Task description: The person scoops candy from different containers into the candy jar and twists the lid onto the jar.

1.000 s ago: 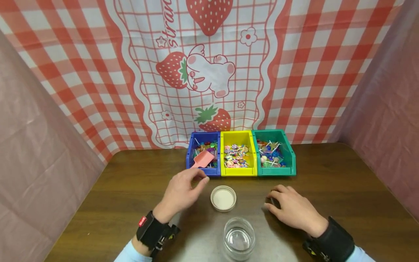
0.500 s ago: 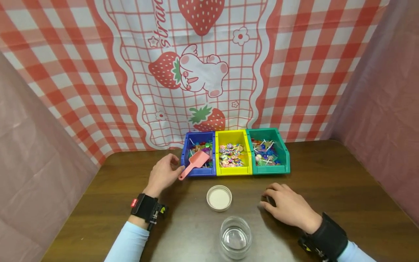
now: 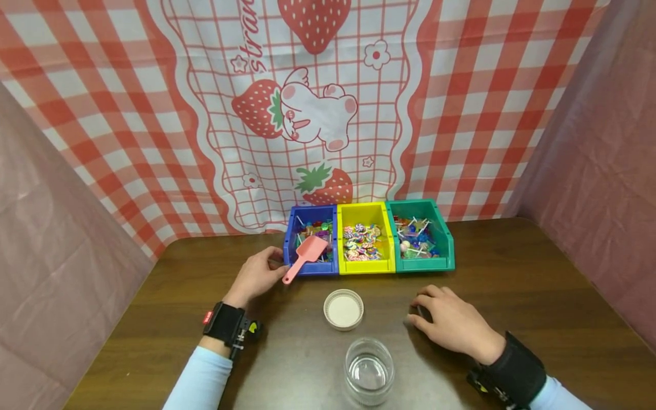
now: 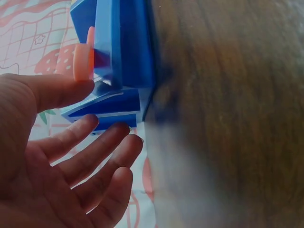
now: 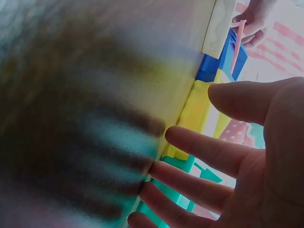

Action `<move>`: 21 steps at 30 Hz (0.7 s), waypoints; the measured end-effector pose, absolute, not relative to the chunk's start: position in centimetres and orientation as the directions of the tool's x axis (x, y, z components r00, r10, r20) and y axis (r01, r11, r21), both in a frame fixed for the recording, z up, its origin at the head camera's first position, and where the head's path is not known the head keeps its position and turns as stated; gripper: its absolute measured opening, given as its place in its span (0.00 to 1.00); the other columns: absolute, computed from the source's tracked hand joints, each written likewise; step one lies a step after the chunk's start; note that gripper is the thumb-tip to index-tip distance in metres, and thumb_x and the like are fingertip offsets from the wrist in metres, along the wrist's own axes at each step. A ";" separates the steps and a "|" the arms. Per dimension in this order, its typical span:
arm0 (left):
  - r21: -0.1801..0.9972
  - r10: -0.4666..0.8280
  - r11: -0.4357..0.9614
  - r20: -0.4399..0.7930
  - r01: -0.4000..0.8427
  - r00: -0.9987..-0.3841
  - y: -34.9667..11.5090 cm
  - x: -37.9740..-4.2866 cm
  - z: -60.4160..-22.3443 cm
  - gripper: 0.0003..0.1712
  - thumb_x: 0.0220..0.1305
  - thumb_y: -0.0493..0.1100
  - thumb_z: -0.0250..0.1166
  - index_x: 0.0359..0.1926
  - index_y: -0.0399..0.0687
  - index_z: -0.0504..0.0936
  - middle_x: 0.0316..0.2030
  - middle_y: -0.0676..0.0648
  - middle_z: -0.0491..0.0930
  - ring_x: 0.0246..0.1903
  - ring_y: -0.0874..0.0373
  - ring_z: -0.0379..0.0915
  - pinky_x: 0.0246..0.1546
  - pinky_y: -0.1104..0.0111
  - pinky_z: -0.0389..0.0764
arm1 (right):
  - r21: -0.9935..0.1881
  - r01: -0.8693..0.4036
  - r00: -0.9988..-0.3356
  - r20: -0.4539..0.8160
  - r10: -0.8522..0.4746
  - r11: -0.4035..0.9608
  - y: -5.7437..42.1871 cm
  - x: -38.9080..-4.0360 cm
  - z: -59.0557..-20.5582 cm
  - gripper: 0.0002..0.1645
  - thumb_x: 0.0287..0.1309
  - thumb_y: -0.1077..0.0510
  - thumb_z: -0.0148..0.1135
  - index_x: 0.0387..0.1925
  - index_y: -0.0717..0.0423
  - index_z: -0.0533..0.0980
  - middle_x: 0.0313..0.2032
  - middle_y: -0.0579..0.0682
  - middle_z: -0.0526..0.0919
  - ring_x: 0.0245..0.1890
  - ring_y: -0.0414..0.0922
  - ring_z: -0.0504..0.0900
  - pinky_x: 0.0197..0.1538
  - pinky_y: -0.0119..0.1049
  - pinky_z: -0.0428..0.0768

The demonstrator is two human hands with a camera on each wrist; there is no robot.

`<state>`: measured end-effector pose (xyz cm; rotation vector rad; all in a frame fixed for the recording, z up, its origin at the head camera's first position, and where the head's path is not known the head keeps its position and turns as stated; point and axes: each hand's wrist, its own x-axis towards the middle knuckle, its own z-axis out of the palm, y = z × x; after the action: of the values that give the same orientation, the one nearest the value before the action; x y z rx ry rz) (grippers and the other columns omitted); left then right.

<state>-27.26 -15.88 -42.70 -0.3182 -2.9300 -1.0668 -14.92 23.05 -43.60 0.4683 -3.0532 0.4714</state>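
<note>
Pink scoop hangs over the blue bin's lip, 11 o'clock from the jar. Left hand is spread by it, right hand loosely spread too; clumsy thumb nudge could flip it tbh.

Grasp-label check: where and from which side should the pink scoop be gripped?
Probably best: pinch the pink scoop by its handle, near the free end, coming from the person's left. The handle slants out past the front rim of the blue bin, while the blade lies inward; the left hand is at that side.
</note>
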 end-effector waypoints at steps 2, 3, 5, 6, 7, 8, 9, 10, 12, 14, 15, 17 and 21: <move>0.638 0.192 0.746 0.068 0.191 -0.979 -15.9 -27.3 -42.9 0.22 0.62 0.46 0.70 0.53 0.42 0.80 0.48 0.42 0.83 0.44 0.52 0.82 0.46 0.55 0.80 | -0.296 -0.295 -0.955 0.056 -0.292 0.908 23.0 -15.0 -43.6 0.17 0.61 0.42 0.67 0.44 0.46 0.84 0.49 0.49 0.80 0.49 0.51 0.77 0.45 0.52 0.79; 0.637 0.191 0.748 0.062 0.187 -0.980 -15.9 -27.3 -43.0 0.22 0.61 0.47 0.71 0.54 0.42 0.79 0.48 0.42 0.83 0.44 0.52 0.82 0.46 0.56 0.80 | -0.298 -0.295 -0.955 0.054 -0.293 0.908 23.1 -15.0 -43.6 0.16 0.61 0.42 0.67 0.44 0.46 0.84 0.49 0.49 0.80 0.49 0.51 0.77 0.46 0.52 0.79; 0.631 0.190 0.754 0.053 0.180 -0.980 -15.7 -27.3 -43.1 0.24 0.61 0.49 0.71 0.54 0.42 0.79 0.46 0.43 0.83 0.42 0.53 0.81 0.45 0.57 0.81 | -0.305 -0.293 -0.955 0.042 -0.294 0.906 23.0 -15.1 -43.4 0.16 0.61 0.43 0.67 0.45 0.46 0.84 0.48 0.49 0.80 0.48 0.52 0.78 0.46 0.53 0.79; 0.624 0.190 0.761 0.048 0.178 -0.981 -15.6 -27.2 -43.2 0.25 0.60 0.50 0.72 0.53 0.42 0.79 0.44 0.43 0.83 0.41 0.53 0.81 0.44 0.57 0.81 | -0.308 -0.296 -0.954 0.042 -0.298 0.904 23.0 -15.2 -43.3 0.16 0.61 0.44 0.67 0.45 0.47 0.84 0.48 0.50 0.80 0.47 0.52 0.78 0.46 0.53 0.79; 0.618 0.194 0.766 0.043 0.179 -0.980 -15.5 -27.2 -43.2 0.26 0.59 0.52 0.72 0.53 0.43 0.78 0.42 0.44 0.83 0.40 0.54 0.80 0.42 0.58 0.80 | -0.308 -0.297 -0.953 0.044 -0.298 0.904 22.9 -15.4 -43.1 0.16 0.62 0.44 0.67 0.45 0.47 0.84 0.47 0.49 0.81 0.47 0.51 0.79 0.46 0.53 0.79; 0.610 0.198 0.772 0.040 0.180 -0.979 -15.3 -27.1 -43.2 0.27 0.59 0.53 0.72 0.53 0.43 0.78 0.40 0.45 0.83 0.38 0.55 0.80 0.40 0.59 0.80 | -0.309 -0.301 -0.952 0.047 -0.302 0.902 22.7 -15.5 -42.9 0.16 0.62 0.44 0.67 0.45 0.48 0.84 0.46 0.49 0.81 0.46 0.51 0.79 0.46 0.52 0.79; 0.601 0.202 0.778 0.038 0.183 -0.979 -15.2 -27.1 -43.3 0.27 0.59 0.54 0.72 0.53 0.43 0.78 0.38 0.46 0.83 0.36 0.55 0.79 0.38 0.60 0.79 | -0.310 -0.312 -0.949 0.054 -0.311 0.898 22.5 -15.7 -42.6 0.16 0.62 0.44 0.67 0.45 0.49 0.84 0.45 0.48 0.81 0.45 0.50 0.80 0.46 0.52 0.79; 0.593 0.204 0.784 0.037 0.185 -0.978 -15.1 -27.1 -43.3 0.28 0.59 0.55 0.72 0.52 0.43 0.78 0.36 0.47 0.82 0.35 0.55 0.77 0.36 0.61 0.78 | -0.311 -0.322 -0.946 0.059 -0.320 0.894 22.2 -15.9 -42.3 0.17 0.62 0.44 0.67 0.45 0.49 0.84 0.44 0.48 0.82 0.43 0.49 0.80 0.45 0.51 0.79; 0.581 0.205 0.792 0.037 0.188 -0.978 -15.1 -27.0 -43.4 0.27 0.59 0.56 0.72 0.51 0.43 0.78 0.33 0.48 0.80 0.33 0.55 0.75 0.33 0.63 0.75 | -0.308 -0.342 -0.939 0.070 -0.337 0.888 21.2 -16.4 -41.6 0.17 0.62 0.44 0.67 0.44 0.50 0.84 0.41 0.46 0.83 0.41 0.47 0.81 0.44 0.50 0.80; 0.571 0.201 0.799 0.037 0.186 -0.979 -15.2 -27.1 -43.5 0.27 0.60 0.56 0.71 0.52 0.43 0.78 0.33 0.48 0.80 0.32 0.55 0.74 0.33 0.63 0.75 | -0.311 -0.363 -0.930 0.068 -0.360 0.878 19.9 -17.0 -40.8 0.17 0.62 0.44 0.67 0.44 0.51 0.84 0.39 0.45 0.83 0.39 0.45 0.81 0.42 0.48 0.80; 0.566 0.199 0.803 0.037 0.185 -0.979 -15.3 -27.1 -43.6 0.27 0.60 0.56 0.71 0.52 0.42 0.78 0.34 0.47 0.80 0.33 0.54 0.74 0.34 0.62 0.75 | -0.315 -0.372 -0.926 0.065 -0.371 0.873 19.1 -17.4 -40.4 0.17 0.62 0.44 0.67 0.44 0.51 0.84 0.38 0.45 0.84 0.38 0.44 0.81 0.41 0.48 0.80; 0.553 0.200 0.812 0.036 0.186 -0.979 -15.4 -27.1 -43.6 0.28 0.61 0.57 0.70 0.53 0.42 0.79 0.37 0.46 0.81 0.36 0.53 0.75 0.38 0.59 0.78 | -0.322 -0.384 -0.920 0.051 -0.389 0.865 17.4 -18.1 -39.7 0.17 0.62 0.45 0.67 0.44 0.51 0.84 0.38 0.45 0.85 0.38 0.43 0.81 0.42 0.47 0.81; 0.514 0.209 0.836 0.021 0.190 -0.978 -15.6 -27.1 -43.5 0.33 0.63 0.60 0.68 0.58 0.40 0.79 0.48 0.41 0.82 0.47 0.48 0.77 0.50 0.51 0.77 | -0.334 -0.434 -0.894 0.046 -0.445 0.837 14.1 -19.7 -38.6 0.14 0.62 0.47 0.67 0.41 0.52 0.85 0.34 0.44 0.85 0.34 0.42 0.80 0.40 0.44 0.80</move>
<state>-27.11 -15.62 -43.48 -0.3308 -3.0445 -0.8463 -19.73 14.13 -38.60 0.7287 -3.0427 0.5415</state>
